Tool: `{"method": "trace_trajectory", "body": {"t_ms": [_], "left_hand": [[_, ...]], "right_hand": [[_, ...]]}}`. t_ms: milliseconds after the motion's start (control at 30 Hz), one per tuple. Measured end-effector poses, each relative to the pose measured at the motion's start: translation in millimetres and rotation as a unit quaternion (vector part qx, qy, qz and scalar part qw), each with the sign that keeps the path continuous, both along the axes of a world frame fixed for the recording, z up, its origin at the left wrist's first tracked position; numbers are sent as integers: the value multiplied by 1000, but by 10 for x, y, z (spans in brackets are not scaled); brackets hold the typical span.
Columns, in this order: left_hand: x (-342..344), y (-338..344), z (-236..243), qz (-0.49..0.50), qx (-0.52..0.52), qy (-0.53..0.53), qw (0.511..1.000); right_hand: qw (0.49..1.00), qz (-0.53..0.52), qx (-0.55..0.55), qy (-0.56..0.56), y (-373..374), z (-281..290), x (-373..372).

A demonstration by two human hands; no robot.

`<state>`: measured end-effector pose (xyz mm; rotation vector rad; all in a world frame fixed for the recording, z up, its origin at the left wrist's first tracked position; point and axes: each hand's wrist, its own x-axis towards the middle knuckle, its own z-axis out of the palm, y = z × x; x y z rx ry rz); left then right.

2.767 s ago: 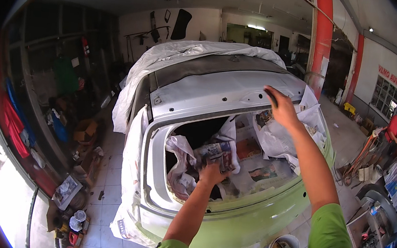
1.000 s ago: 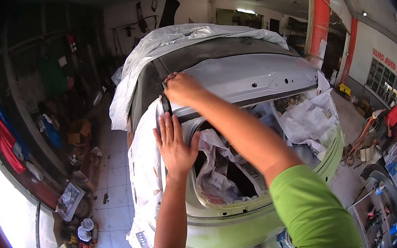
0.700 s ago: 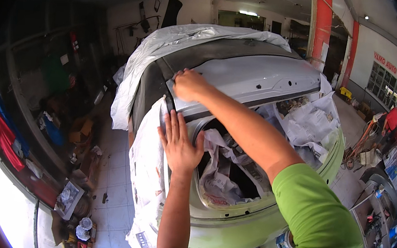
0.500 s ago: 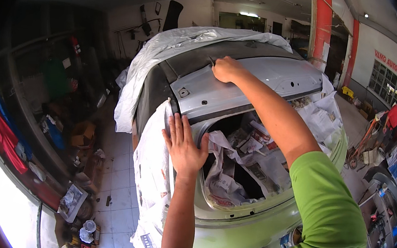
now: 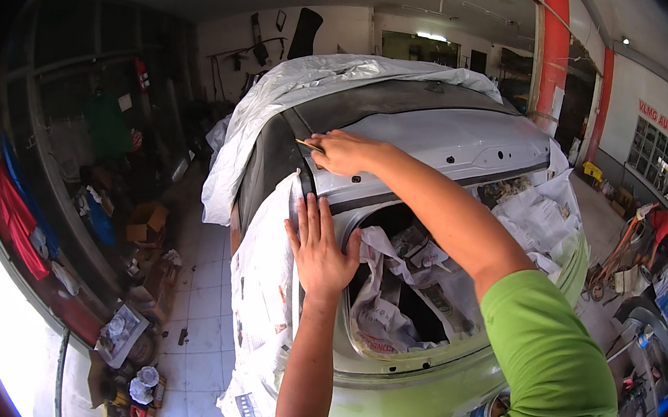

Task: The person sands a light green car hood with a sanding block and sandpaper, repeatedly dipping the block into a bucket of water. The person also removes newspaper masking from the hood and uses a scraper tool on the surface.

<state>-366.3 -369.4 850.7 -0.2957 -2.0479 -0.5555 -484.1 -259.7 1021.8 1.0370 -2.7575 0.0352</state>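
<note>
A car rear end (image 5: 421,394), pale green below, fills the middle. Its grey upper panel (image 5: 430,133) has several dark holes. My right hand (image 5: 341,151) rests at that panel's left corner, fingers closed on a thin flat pad (image 5: 306,145) with a tan edge, partly hidden. My left hand (image 5: 322,251) lies open, fingers stretched upward, on the left pillar beside white masking paper (image 5: 258,282). Crumpled newspapers (image 5: 383,278) lie inside the rear opening. A silver cover (image 5: 268,98) drapes the roof.
A person in red (image 5: 661,232) works at the right among hoses and tools. Boxes (image 5: 148,223) and clutter line the left wall along the tiled floor (image 5: 197,292). A red pillar (image 5: 550,48) stands behind the car; a bucket (image 5: 491,413) is partly hidden by my arm.
My left hand has left the newspapers for the left pillar. My right hand came leftward to the panel, rose toward mid-panel, then moved back down-left to the corner.
</note>
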Motion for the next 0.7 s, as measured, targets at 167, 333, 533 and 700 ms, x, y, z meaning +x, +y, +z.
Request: {"method": "trace_trajectory", "body": {"t_ms": [167,333,533,700], "left_hand": [[6,-56,-51,2,0,1,1000],[-18,61,-66,-12,16,6,1000],[70,-269,-47,48,-4,-1,999],[-2,233,24,29,-14,-25,999]], "right_hand": [[992,108,-24,61,87,-215,-19],[996,-11,67,64,-128,-127,-198],[988,-129,-50,69,813,42,-101],[966,-215,-5,142,1861,122,-642]]}}
